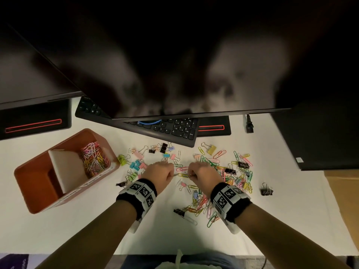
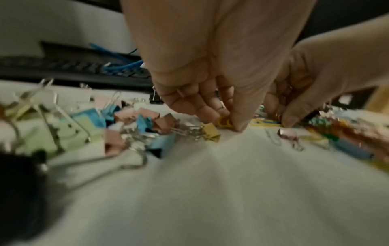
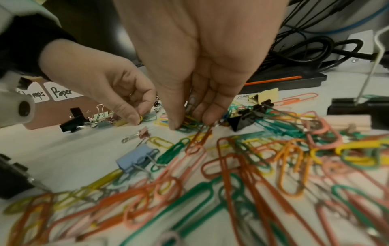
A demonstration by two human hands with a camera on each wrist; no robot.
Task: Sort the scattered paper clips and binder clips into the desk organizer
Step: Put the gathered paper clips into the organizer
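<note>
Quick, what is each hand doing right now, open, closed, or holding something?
Left hand: closed, pinching a yellow paper clip against the desk.
Right hand: closed, fingertips pinching paper clips from the pile.

Keyboard [image 1: 174,131] mostly hidden under monitor [image 1: 174,65] at 12 o'clock; monitor cut by top edge, screen just blurry reflections. Organizer [image 1: 38,183] label text unreadable in head view; in right wrist view label [image 3: 62,92] reads "Paper", the rest hidden behind left hand [image 3: 105,81]. Right hand [image 1: 202,171] fingertips hidden by its own back in head view; what they pinch can't be told. Left wrist view: binder clips [image 2: 134,123] at 9 o'clock blurred, black blob at 8 o'clock unidentifiable. Right wrist view: near paper clips [image 3: 210,199] at 6 o'clock blurred.
</note>
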